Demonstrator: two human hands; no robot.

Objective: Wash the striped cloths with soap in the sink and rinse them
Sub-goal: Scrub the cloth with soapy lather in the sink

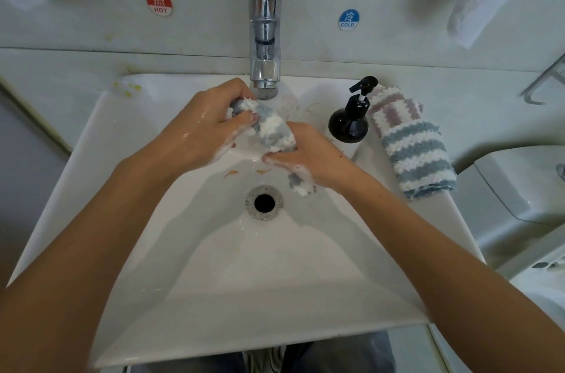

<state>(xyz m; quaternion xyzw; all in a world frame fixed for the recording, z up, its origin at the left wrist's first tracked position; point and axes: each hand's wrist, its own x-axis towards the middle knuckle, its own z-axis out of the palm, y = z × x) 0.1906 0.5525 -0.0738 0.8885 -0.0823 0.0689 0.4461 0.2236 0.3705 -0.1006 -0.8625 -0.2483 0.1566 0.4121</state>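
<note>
**Soaping the first cloth**

While suds cover both hands, the left hand clenches one end of the twisted cloth under the tap, above the sink's back edge. Its other end sits gripped in the right hand. Best to rub the ends against each other, turning the roll so foam reaches every stripe. Soap and the second cloth wait on the right rim.
</note>
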